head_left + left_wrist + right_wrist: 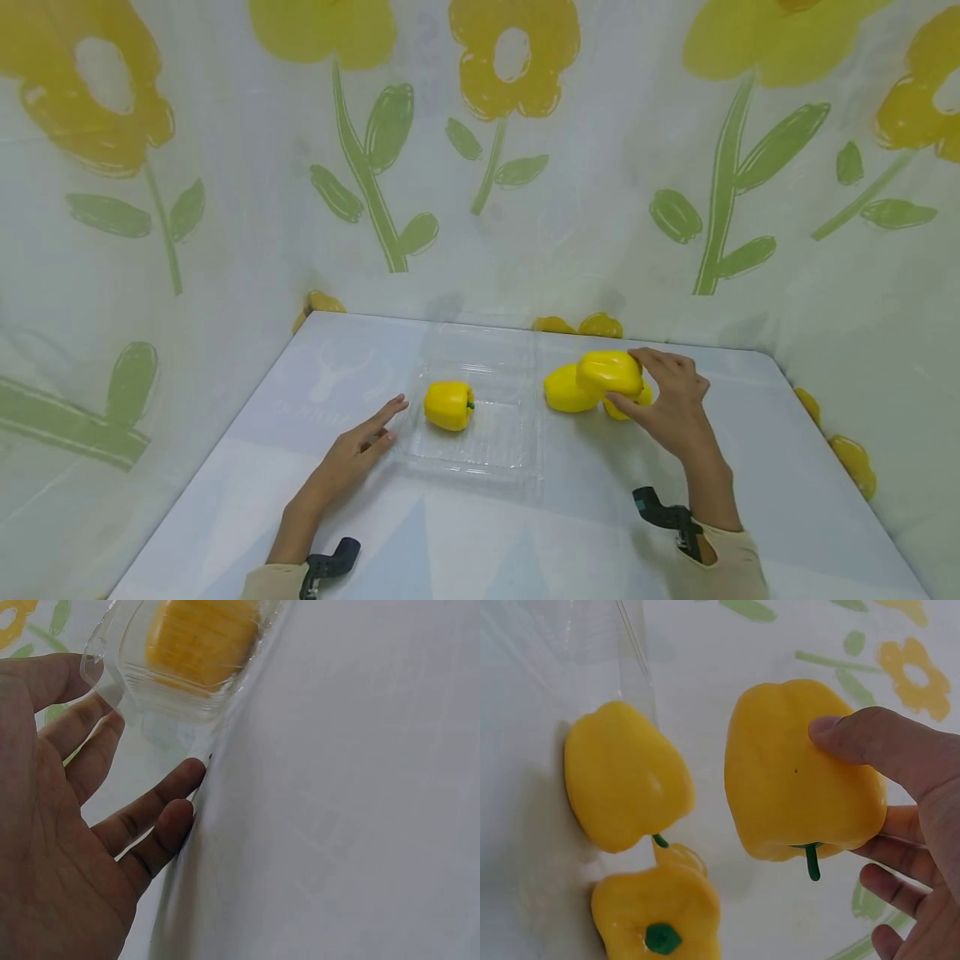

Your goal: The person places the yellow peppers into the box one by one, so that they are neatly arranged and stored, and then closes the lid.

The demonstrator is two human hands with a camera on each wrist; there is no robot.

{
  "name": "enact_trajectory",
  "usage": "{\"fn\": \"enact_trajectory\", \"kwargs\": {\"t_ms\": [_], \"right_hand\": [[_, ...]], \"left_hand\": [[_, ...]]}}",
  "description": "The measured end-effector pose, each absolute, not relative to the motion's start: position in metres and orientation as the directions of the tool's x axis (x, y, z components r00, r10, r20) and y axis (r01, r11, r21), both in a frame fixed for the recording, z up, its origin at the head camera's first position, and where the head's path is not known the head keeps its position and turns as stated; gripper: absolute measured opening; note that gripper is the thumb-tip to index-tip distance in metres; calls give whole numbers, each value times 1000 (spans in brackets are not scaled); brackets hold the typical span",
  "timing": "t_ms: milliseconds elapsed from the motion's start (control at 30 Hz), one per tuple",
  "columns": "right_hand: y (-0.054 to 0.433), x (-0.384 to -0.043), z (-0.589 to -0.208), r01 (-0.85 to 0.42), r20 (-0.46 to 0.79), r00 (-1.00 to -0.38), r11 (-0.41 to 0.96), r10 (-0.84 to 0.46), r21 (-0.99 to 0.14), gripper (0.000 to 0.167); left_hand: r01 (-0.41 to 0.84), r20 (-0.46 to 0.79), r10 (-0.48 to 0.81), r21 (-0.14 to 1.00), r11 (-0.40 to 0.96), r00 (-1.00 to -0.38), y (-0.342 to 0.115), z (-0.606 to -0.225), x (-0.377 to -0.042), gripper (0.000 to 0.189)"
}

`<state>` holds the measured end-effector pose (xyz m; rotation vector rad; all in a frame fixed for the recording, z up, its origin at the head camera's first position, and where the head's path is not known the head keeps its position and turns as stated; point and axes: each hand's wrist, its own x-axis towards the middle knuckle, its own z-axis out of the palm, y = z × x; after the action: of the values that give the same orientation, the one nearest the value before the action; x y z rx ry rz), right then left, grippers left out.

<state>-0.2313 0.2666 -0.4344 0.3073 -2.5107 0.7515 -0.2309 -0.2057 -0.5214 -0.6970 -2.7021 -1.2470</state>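
Note:
My right hand (672,403) pinches a yellow bell pepper (799,769) between thumb and fingers, raised off the table, its green stem pointing down in the right wrist view. Behind and below it are two more yellow bell peppers, one (567,389) to its left and the other (656,915) largely hidden in the head view. A clear plastic container (498,467) stands at mid table, with one yellow bell pepper (448,406) lying inside on the left. My left hand (352,454), fingers loosely extended, has its fingertips at the container's left edge (112,690).
The white table (300,400) carries faint printed shapes. A white cloth (585,208) with yellow flowers and green leaves hangs behind the table and at its sides. A dark wrist mount (671,517) is strapped at the right wrist, another (333,562) at the left.

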Motion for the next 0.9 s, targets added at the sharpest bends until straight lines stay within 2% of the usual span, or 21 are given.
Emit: {"fn": "enact_trajectory", "kwargs": {"t_ms": [900], "right_hand": [[230,-238,-438,-432,550,-825,772,-129,-466,66]], "left_hand": [[402,225,359,722,562,-906,-206,-520,-229,50]]}}
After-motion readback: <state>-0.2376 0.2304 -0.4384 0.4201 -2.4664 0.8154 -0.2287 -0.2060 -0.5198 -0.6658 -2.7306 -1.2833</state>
